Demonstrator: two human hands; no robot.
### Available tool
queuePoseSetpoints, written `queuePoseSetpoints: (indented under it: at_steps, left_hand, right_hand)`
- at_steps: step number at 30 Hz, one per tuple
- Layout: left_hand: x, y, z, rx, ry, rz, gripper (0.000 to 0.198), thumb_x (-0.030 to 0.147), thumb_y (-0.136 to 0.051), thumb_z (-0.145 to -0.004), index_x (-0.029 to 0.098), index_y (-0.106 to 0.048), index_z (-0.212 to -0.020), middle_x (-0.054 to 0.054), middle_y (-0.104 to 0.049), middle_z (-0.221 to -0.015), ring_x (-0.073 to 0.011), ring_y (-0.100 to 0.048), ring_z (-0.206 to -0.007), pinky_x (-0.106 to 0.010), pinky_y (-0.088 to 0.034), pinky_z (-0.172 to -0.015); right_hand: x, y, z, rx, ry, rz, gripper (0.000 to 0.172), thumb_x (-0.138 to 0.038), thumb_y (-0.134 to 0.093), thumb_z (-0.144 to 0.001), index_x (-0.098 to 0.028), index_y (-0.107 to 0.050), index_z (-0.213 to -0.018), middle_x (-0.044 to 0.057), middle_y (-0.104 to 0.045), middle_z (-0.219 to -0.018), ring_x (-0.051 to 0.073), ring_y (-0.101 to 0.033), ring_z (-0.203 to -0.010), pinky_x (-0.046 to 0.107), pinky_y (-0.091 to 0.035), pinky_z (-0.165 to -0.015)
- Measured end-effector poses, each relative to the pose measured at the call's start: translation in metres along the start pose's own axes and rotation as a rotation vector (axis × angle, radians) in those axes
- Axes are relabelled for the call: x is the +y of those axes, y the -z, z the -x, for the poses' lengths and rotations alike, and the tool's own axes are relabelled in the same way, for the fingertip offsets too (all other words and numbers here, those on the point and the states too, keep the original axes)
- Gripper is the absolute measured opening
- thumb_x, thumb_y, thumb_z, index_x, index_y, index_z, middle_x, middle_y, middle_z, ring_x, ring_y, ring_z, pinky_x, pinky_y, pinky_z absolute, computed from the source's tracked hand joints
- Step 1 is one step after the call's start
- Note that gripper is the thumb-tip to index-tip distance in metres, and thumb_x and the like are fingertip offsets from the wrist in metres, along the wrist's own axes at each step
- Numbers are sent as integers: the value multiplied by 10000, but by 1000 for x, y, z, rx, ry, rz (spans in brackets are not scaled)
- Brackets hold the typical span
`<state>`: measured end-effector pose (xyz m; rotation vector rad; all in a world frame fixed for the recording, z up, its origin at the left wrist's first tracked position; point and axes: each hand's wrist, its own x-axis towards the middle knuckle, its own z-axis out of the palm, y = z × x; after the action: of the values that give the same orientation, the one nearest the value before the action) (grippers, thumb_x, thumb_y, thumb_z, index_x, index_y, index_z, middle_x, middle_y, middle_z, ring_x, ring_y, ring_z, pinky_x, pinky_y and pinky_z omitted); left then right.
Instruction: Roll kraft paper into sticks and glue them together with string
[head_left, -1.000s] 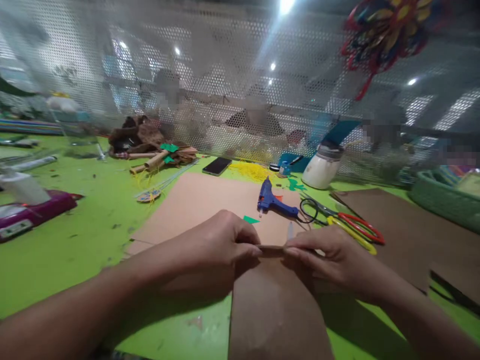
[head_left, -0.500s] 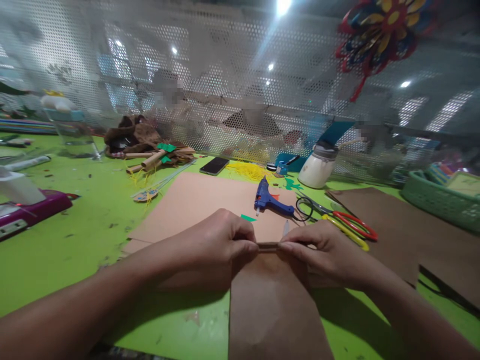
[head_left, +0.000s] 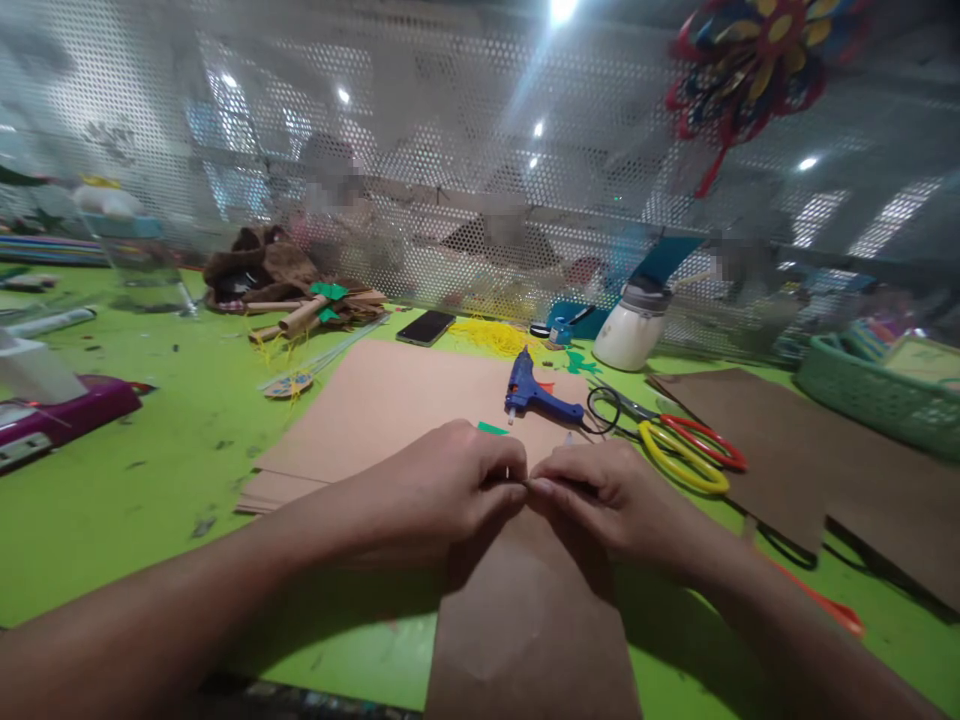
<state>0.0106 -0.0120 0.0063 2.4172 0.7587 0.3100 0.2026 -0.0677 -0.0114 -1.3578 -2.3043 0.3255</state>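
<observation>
A strip of brown paper [head_left: 529, 620] runs from the near edge up to my fingers. My left hand [head_left: 480, 480] pinches its far edge between thumb and fingers. Right beside it, my right hand [head_left: 600, 490] pinches the same edge, the fingertips of both hands almost touching. The fingers cover most of that edge. Beyond my hands, a blue hot glue gun [head_left: 536, 385] lies on a stack of light brown paper sheets [head_left: 390, 400], near a small green paper scrap [head_left: 492, 428].
Scissors with yellow and red handles [head_left: 686, 455] lie right of my hands, by dark brown sheets [head_left: 750, 420]. Farther back are a phone [head_left: 425, 327], yellow shreds [head_left: 487, 338], a white glue bottle [head_left: 634, 330] and a green basket [head_left: 877, 395]. A purple power strip [head_left: 97, 410] sits left.
My hands have come together along the paper's far edge; a gap showed between them before. The view has shifted slightly, bringing an orange handle into sight by my right forearm.
</observation>
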Motion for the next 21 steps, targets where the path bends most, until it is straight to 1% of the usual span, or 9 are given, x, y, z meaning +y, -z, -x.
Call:
queuePoseSetpoints:
  at_steps: [2,5,11,13,16,19,21]
  left_hand:
    - [-3,1,-1,-42,2,74,157,244,-478,-820,172,-563,-709,51,-472,-586,-91,-422,-581,-190,-281,-502]
    - [-9,3,-4,-86,6,177,169,260,-499,-816,158,-539,-688,55,-445,-595,-89,-405,-596,-187,-294,-521]
    - [-18,7,-9,-107,50,329,192,291,-530,-796,131,-556,-692,47,-458,-605,-93,-414,-598,-197,-309,-548]
    - [-19,9,-9,-116,51,326,202,302,-516,-810,135,-555,-702,47,-458,-606,-94,-417,-595,-197,-311,-552]
    - [-21,14,-8,-120,41,244,212,310,-487,-838,147,-541,-714,43,-476,-635,-96,-426,-605,-200,-330,-571]
    - [-23,18,-7,-99,18,160,234,327,-467,-860,158,-522,-708,39,-492,-630,-97,-438,-591,-198,-335,-557]
    - [-23,20,-7,-103,3,148,254,340,-452,-874,164,-512,-702,37,-506,-604,-97,-457,-567,-194,-341,-538]
  right_hand:
    - [-2,1,0,-16,-2,4,292,-278,-458,-918,-134,-660,-764,10,-592,-618,113,-511,-569,226,-332,-524]
    - [-1,2,1,-30,5,-19,312,-288,-432,-932,-139,-660,-781,-1,-584,-618,103,-499,-559,225,-332,-529]
    - [10,8,3,6,-47,-60,266,-266,-460,-905,-135,-659,-786,0,-582,-608,105,-489,-550,218,-347,-523]
    - [13,11,3,0,-64,-61,266,-268,-461,-902,-137,-656,-779,6,-594,-625,110,-501,-566,219,-353,-529]
    - [15,13,4,13,-87,-66,259,-268,-465,-899,-145,-650,-766,5,-598,-639,112,-503,-577,220,-357,-534]
    - [15,16,4,37,-121,-69,250,-268,-483,-887,-151,-644,-735,-16,-552,-591,103,-468,-547,217,-346,-519]
    - [15,18,4,54,-139,-84,246,-265,-497,-877,-149,-648,-721,-24,-528,-569,101,-456,-540,217,-343,-517]
